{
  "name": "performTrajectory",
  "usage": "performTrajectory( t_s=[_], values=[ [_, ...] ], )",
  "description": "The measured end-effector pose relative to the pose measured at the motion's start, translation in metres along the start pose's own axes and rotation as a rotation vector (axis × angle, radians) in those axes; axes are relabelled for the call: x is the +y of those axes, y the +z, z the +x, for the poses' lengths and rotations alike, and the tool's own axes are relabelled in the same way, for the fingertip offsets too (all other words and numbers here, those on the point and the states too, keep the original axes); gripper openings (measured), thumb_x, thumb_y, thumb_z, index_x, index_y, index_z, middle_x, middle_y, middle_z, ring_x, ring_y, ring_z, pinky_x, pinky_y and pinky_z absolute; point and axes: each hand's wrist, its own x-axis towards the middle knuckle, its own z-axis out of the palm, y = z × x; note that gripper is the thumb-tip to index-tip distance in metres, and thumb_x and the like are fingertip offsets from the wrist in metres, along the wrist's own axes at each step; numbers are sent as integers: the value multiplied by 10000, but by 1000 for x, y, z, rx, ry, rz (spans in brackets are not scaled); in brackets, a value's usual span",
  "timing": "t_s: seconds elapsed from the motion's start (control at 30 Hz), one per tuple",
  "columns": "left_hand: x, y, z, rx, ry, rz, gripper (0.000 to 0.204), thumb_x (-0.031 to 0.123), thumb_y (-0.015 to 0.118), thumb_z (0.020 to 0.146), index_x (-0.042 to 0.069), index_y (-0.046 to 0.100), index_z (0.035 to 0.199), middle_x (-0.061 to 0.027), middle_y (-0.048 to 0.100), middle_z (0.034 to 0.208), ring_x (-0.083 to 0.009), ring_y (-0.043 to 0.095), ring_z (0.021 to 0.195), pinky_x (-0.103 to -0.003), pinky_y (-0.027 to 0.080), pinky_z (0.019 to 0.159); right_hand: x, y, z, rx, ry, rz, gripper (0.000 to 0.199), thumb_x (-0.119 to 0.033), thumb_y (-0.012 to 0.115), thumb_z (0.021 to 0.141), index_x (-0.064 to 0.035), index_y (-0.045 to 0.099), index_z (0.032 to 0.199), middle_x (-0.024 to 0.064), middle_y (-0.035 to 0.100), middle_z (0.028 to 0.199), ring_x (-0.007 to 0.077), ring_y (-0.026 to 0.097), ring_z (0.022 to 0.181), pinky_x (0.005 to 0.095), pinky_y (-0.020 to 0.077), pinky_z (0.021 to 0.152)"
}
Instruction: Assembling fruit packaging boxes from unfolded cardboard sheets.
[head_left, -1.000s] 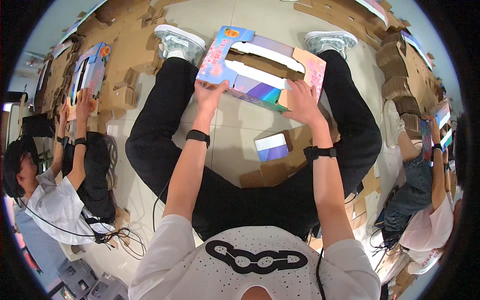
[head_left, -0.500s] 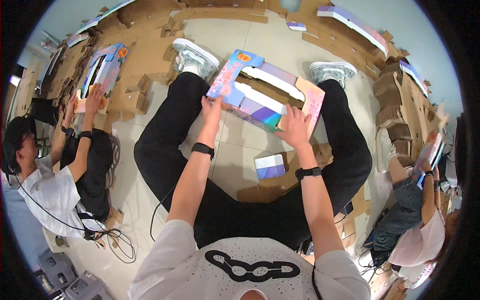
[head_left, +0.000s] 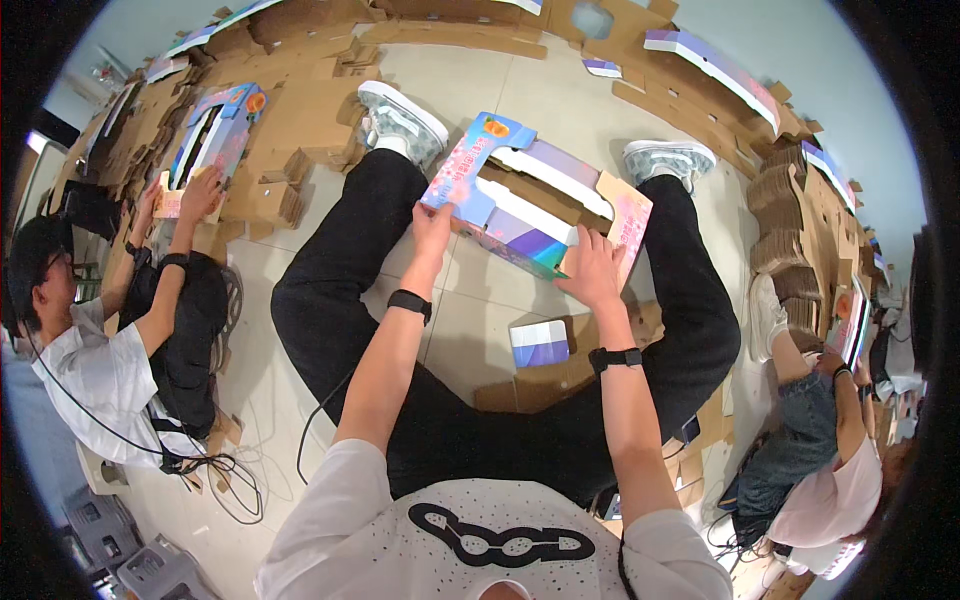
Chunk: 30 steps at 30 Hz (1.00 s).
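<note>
I sit on the floor with my legs spread, holding a colourful printed cardboard box (head_left: 530, 195) with a cut-out window between my feet. My left hand (head_left: 433, 222) grips the box's near-left edge. My right hand (head_left: 590, 270) presses on its near-right edge, fingers spread over the panel. A small blue and white card piece (head_left: 540, 343) lies on the floor tiles between my forearms, beside brown cardboard scraps (head_left: 545, 385).
A person at the left (head_left: 110, 340) handles a similar colourful box (head_left: 205, 140) on brown cardboard. Another person (head_left: 810, 450) sits at the right. Stacks of brown cardboard (head_left: 800, 210) and flat boxes line the far side and right. Cables (head_left: 225, 480) lie at lower left.
The box has shifted slightly toward me and turned, and both hands have moved along its near edge. The view has tilted, showing more of the far floor.
</note>
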Motion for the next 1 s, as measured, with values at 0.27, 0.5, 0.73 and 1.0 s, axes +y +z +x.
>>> performTrajectory(
  t_s=[0.27,0.5,0.73,1.0],
  values=[
    [-20,-4,10,33,75,60,663,229,753,830,-83,430,1317,-162,571,1243,-234,559,1123,-353,441,969,-2,0,0,26,-20,12,1072,-344,904,593,-78,345,1468,153,431,1442,338,383,1365,687,155,1136],
    [-14,4,3,-7,129,1,693,201,850,733,-57,453,1239,-147,587,1182,-218,588,1054,-364,486,915,4,9,1,-1,-29,28,1106,-402,894,601,-63,318,1483,201,409,1465,378,342,1397,707,134,1129],
    [-36,13,12,59,158,-119,639,219,866,680,-35,489,1128,-131,611,1073,-230,606,979,-361,509,858,18,21,5,42,-82,10,1111,-350,885,604,-114,293,1514,214,381,1487,379,355,1389,668,177,1129],
    [-40,7,13,109,143,-26,787,215,874,630,-51,432,1224,-172,576,1186,-272,587,1108,-375,484,955,10,14,5,4,-58,-5,1124,-332,895,584,-114,293,1507,202,376,1487,374,342,1396,689,175,1117]
  ],
)
